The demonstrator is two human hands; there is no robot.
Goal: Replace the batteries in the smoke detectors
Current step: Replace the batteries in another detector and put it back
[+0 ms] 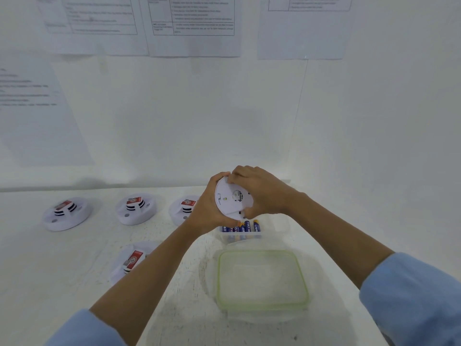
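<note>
A white table (50, 258) stands against a wall hung with printed sheets (194, 23). Above a clear box (239, 238) of batteries (246, 227), the left hand (207, 208) and right hand (259, 191) curl round the rim of a smoke detector (230, 198), its back facing the camera. Four other detectors (66, 213) lie to the left.

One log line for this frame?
held: smoke detector, back toward camera | left hand: grips rim | right hand: grips opposite edge | batteries: standing in clear box | lid: off, on table

Raised detector (230, 201): smooth matt white plastic. Box lid (262, 278): clear plastic, green seal. AA batteries (247, 226): glossy wrap. Scuffed tabletop (62, 265): matt, rough. Blue sleeve (411, 295): cloth.
</note>
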